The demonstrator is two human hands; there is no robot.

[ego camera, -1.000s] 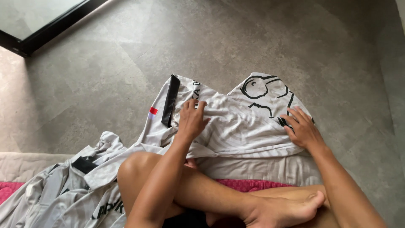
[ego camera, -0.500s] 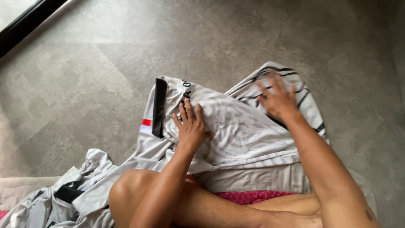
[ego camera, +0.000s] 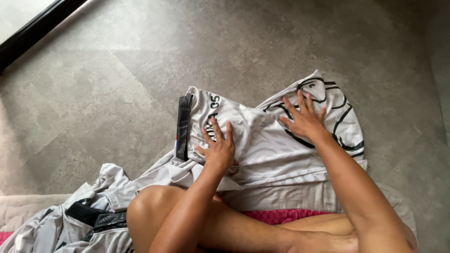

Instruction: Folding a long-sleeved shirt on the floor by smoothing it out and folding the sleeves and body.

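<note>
Fingers spread flat, left hand (ego camera: 218, 149) and right hand (ego camera: 303, 119) press the half-folded white jersey (ego camera: 267, 150) on the grey floor (ego camera: 117, 93); grey garments (ego camera: 89, 215) lie unfolded beside.

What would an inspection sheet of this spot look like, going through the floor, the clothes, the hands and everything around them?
Surface: grey tiled floor, bare beyond the clothes.
Job's things: white garment with black trim and black line drawing, spread flat on the floor.
Clutter: heap of grey and white clothes at lower left; pink mat under the legs.
Grippers: left hand flat on the garment, fingers spread; right hand flat on its far part, fingers spread. Neither grips anything.
Cables: nothing seen.
Surroundings: dark window frame at upper left; the person's bare knee in front.
</note>
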